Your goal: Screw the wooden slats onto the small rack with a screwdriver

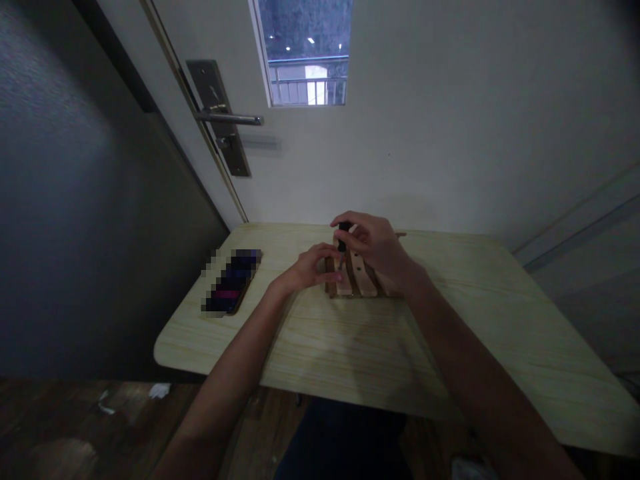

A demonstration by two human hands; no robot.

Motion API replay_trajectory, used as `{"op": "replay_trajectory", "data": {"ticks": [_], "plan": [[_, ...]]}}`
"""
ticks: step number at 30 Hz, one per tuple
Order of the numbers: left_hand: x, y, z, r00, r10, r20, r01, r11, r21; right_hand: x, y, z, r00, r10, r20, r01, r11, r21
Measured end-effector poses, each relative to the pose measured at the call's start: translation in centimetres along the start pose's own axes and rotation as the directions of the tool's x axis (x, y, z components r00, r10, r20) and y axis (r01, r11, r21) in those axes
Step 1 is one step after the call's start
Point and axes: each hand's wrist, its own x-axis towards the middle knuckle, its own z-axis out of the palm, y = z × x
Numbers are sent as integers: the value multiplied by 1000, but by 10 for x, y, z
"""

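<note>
A small wooden piece (pixel 365 280) with several pale wavy slats on a darker base lies on the light wood-grain table (pixel 320 347). Some slats show dark holes. My right hand (pixel 373 243) is closed round the black handle of a screwdriver (pixel 343 239), held upright with its shaft pointing down at the leftmost slat. On the left side of the wooden piece, my left hand (pixel 317 265) has thumb and fingers bent about that slat, close to the screwdriver's tip. The fingers partly cover the tip, and my right hand hides the piece's right part.
A phone (pixel 233 281), partly pixelated, lies at the table's left. Behind the table stands a white door (pixel 425 133) with a metal handle (pixel 230 119) and a small window (pixel 307 53). A dark grey panel (pixel 90 220) rises at left. White scraps (pixel 160 390) lie on the floor.
</note>
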Motion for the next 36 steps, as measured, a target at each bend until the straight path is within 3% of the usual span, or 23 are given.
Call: {"op": "replay_trajectory", "data": {"ticks": [6, 13, 18, 24, 29, 36], "plan": [[-1, -5, 1, 999, 32, -4, -32, 999, -25, -1, 7, -7, 1000, -9, 9, 10, 998, -59], [-2, -10, 3, 999, 32, -25, -32, 999, 6, -1, 3, -1, 992, 49, -116, -47, 999, 16], [0, -8, 2, 999, 32, -5, -32, 999, 5, 0, 2, 0, 996, -62, -60, 60, 998, -37], [0, -6, 2, 998, 59, -17, -60, 998, -27, 0, 12, 2, 984, -152, -90, 140, 983, -122], [0, -1, 0, 1000, 2, -4, -2, 1000, -4, -1, 6, -1, 997, -82, 6, 82, 994, -77], [0, -2, 0, 1000, 16, 3, -16, 1000, 1, 0, 0, -4, 995, -9, -95, 2, 997, -76]]}}
